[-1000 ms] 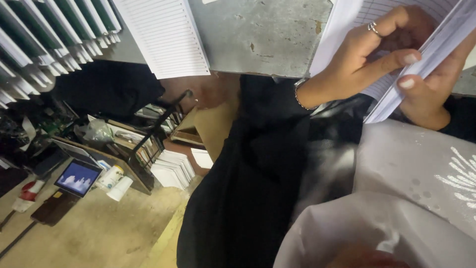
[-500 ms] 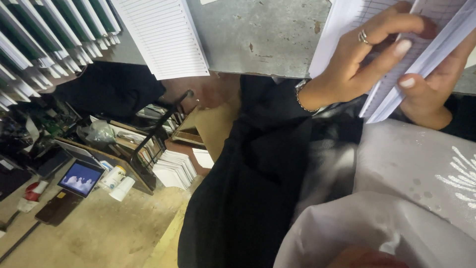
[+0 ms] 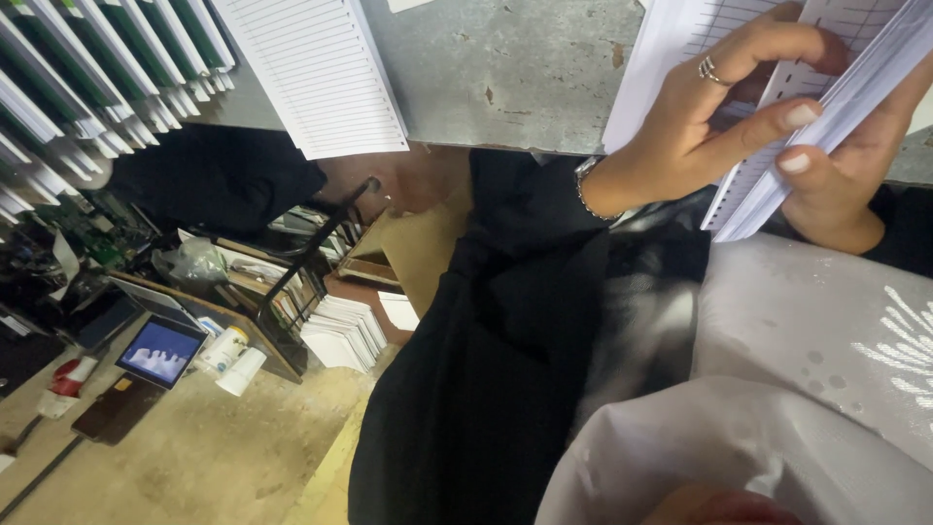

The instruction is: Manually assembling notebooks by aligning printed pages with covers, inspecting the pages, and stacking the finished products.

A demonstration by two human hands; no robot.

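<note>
My left hand (image 3: 714, 112), with a ring and a bracelet, grips a stack of lined white sheets (image 3: 826, 97) at the top right. Its fingers are spread across the sheet edges and part them. My right hand (image 3: 836, 190) holds the same stack from below and the right, with the thumb pressed on the edge. The stack is held over a grey worktop (image 3: 505, 68). Part of the stack runs out of the frame at the top.
Another lined pad (image 3: 316, 78) lies on the worktop, beside rows of green and white bundles (image 3: 87, 58). Below stand a black wire rack (image 3: 321, 253), white paper stacks (image 3: 340, 331), a lit screen (image 3: 160, 350) and white cups (image 3: 233, 360). Black and white cloth (image 3: 807, 389) covers my lap.
My left hand's fingers have slid up along the sheet edges and spread them further. The stack sits slightly higher in view.
</note>
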